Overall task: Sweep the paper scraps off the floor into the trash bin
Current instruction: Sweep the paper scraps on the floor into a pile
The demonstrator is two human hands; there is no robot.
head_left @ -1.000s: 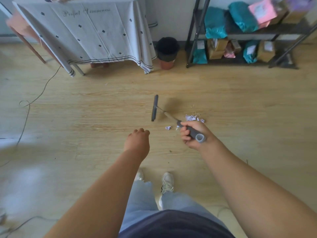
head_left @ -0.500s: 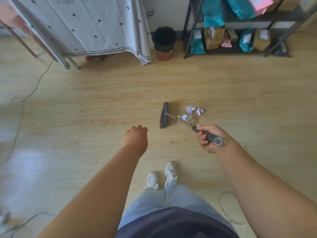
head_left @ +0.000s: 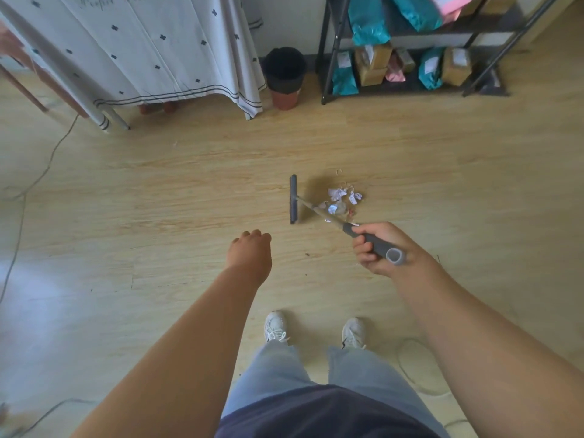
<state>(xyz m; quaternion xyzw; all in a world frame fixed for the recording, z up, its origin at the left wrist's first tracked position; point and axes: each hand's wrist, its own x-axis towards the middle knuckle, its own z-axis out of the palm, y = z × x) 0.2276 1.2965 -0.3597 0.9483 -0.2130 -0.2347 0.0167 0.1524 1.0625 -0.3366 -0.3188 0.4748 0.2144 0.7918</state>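
Observation:
A small pile of white and pinkish paper scraps (head_left: 343, 199) lies on the wooden floor. My right hand (head_left: 384, 248) grips the grey handle of a broom (head_left: 294, 199), whose narrow dark head rests on the floor just left of the scraps, with its shaft crossing over the pile's near edge. My left hand (head_left: 251, 252) hangs to the left of the broom, fingers curled in, holding nothing. The trash bin (head_left: 284, 71), black-lined with a reddish base, stands by the far wall, well beyond the pile.
A table draped in a white patterned cloth (head_left: 151, 49) stands at the back left. A black metal shelf (head_left: 410, 58) with teal bags and cardboard boxes is at the back right. Cables (head_left: 34, 178) run along the floor at left. My shoes (head_left: 276, 327) are close below.
The broom head moved from left of the scattered scraps toward the pile, and stray bits near my right hand are now gathered with it. The view has shifted closer and downward.

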